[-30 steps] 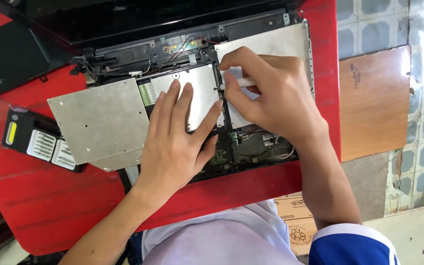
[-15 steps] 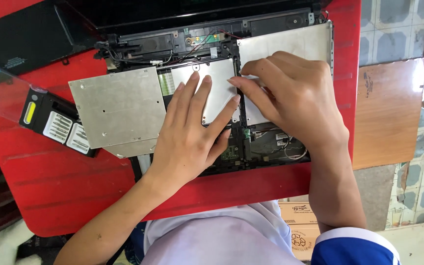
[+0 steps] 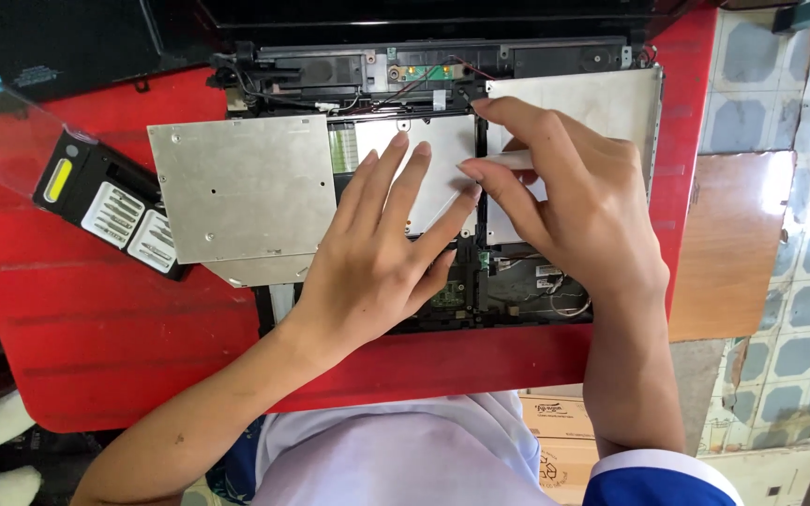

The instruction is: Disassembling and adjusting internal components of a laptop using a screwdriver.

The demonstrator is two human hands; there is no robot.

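Note:
An opened laptop base (image 3: 442, 66) with bare circuit boards lies on a red table (image 3: 96, 328). My left hand (image 3: 382, 253) rests flat, fingers spread, on a small silver metal plate (image 3: 442, 150) in the middle of the laptop. My right hand (image 3: 574, 201) pinches a thin white tool (image 3: 517, 161) at that plate's right edge, over a second silver plate (image 3: 602, 103). A larger silver drive casing (image 3: 241, 187) sits to the left, untouched.
A black screwdriver bit case (image 3: 114, 206) with a yellow button lies on the table at the left. The dark laptop lid (image 3: 58, 37) is at the upper left. A wooden board (image 3: 728, 244) and tiled floor (image 3: 808, 281) are to the right; cardboard boxes (image 3: 564, 440) sit below.
The view has shifted, so everything sits further right and up in the frame. Both hands stay on the middle plate; the right hand's fingers have moved slightly along its right edge.

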